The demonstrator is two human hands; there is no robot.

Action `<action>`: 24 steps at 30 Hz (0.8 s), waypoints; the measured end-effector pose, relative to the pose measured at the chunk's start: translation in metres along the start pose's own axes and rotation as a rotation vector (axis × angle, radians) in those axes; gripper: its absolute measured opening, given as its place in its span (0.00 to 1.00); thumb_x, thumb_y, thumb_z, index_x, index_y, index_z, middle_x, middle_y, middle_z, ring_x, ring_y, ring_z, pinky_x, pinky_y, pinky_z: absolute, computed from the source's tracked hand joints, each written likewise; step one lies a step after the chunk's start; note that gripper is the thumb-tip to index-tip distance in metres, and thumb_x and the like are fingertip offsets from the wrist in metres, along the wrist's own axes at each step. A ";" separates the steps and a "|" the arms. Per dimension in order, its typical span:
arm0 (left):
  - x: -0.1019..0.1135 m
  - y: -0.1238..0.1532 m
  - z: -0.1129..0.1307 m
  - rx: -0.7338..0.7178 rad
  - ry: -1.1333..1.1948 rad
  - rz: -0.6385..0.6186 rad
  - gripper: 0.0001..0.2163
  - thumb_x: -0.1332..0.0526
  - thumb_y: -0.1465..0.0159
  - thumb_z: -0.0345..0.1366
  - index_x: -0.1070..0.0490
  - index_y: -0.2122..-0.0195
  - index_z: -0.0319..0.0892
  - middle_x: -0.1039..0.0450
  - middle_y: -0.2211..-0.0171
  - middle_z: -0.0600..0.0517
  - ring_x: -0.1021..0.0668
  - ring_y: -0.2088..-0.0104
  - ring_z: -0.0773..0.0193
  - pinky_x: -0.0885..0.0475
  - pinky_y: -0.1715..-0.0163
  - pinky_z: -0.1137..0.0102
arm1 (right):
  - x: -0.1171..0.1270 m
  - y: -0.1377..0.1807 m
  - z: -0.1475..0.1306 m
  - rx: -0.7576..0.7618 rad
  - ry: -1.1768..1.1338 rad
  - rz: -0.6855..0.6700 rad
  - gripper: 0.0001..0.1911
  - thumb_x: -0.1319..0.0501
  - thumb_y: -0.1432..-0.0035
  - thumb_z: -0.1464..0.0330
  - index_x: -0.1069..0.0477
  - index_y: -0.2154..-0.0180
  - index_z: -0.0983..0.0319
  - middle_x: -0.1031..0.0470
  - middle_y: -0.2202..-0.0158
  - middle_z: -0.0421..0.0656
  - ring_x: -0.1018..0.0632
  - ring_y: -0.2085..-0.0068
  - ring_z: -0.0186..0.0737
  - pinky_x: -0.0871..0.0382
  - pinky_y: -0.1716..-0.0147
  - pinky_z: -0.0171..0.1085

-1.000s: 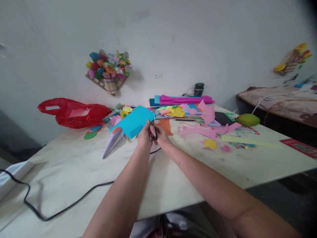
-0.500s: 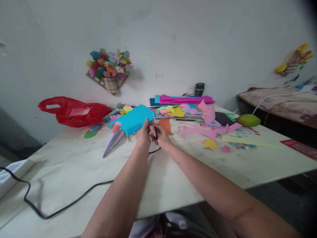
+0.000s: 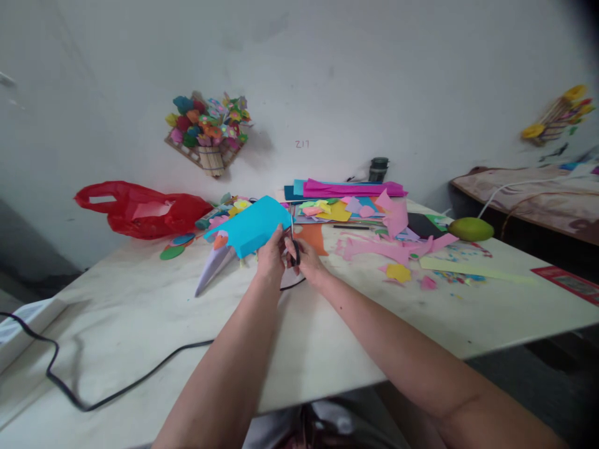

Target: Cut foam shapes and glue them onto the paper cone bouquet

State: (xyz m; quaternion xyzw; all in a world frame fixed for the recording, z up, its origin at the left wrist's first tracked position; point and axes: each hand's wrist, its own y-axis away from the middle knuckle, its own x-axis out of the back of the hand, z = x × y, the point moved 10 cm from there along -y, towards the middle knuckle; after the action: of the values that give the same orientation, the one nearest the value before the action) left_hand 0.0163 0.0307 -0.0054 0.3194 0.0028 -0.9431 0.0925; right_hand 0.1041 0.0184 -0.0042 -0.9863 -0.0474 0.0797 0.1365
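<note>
A bright blue sheet of craft paper (image 3: 255, 226) is pinched at its right end by my left hand (image 3: 272, 252), held above the table. My right hand (image 3: 306, 259) grips black-handled scissors (image 3: 294, 252), whose blades point up and away along the right edge of the sheet. Both hands are close together, almost touching. Under and left of the sheet lies a pale purple paper cone (image 3: 211, 272) with an orange piece at its top. An orange paper piece (image 3: 312, 238) lies just behind my right hand.
A red plastic bag (image 3: 145, 209) sits at the back left beside green and blue paper discs (image 3: 172, 252). Pink paper scraps (image 3: 397, 249), a yellow paper flower (image 3: 397, 272) and a green mango (image 3: 470, 229) lie to the right. A black cable (image 3: 135, 377) crosses the front left.
The blue sheet has tilted slightly in my left hand. Otherwise the hands and scissors stay in nearly the same place, and the view has shifted a little.
</note>
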 end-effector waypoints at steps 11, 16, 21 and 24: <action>-0.001 -0.003 0.000 -0.023 0.003 -0.021 0.15 0.30 0.54 0.44 0.32 0.78 0.38 0.34 0.86 0.54 0.32 0.87 0.69 0.46 0.90 0.75 | 0.000 0.001 -0.003 0.000 -0.013 0.002 0.26 0.39 0.53 0.44 0.38 0.73 0.61 0.35 0.82 0.35 0.32 0.83 0.29 0.44 0.90 0.28; -0.003 -0.005 -0.001 -0.027 0.008 -0.064 0.15 0.31 0.54 0.44 0.33 0.80 0.38 0.33 0.85 0.54 0.35 0.88 0.71 0.47 0.91 0.74 | -0.001 0.001 -0.005 0.003 -0.008 -0.009 0.25 0.39 0.53 0.44 0.38 0.72 0.60 0.35 0.82 0.34 0.33 0.84 0.29 0.45 0.90 0.28; -0.002 -0.009 -0.001 -0.037 0.009 -0.069 0.15 0.31 0.54 0.43 0.31 0.79 0.38 0.34 0.86 0.54 0.31 0.86 0.69 0.45 0.90 0.75 | -0.002 0.004 -0.010 -0.003 -0.001 -0.004 0.26 0.39 0.55 0.44 0.37 0.72 0.61 0.35 0.83 0.34 0.35 0.85 0.28 0.45 0.90 0.29; -0.002 -0.010 0.000 -0.052 -0.004 -0.065 0.15 0.31 0.53 0.44 0.32 0.79 0.38 0.34 0.86 0.53 0.29 0.85 0.68 0.44 0.89 0.75 | -0.002 0.004 -0.011 0.001 -0.017 -0.005 0.27 0.39 0.56 0.44 0.37 0.72 0.61 0.35 0.83 0.34 0.35 0.85 0.28 0.46 0.90 0.29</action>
State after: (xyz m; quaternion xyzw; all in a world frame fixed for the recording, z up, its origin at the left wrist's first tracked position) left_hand 0.0160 0.0403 -0.0051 0.3146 0.0374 -0.9459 0.0700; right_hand 0.1042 0.0113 0.0056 -0.9853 -0.0511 0.0880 0.1370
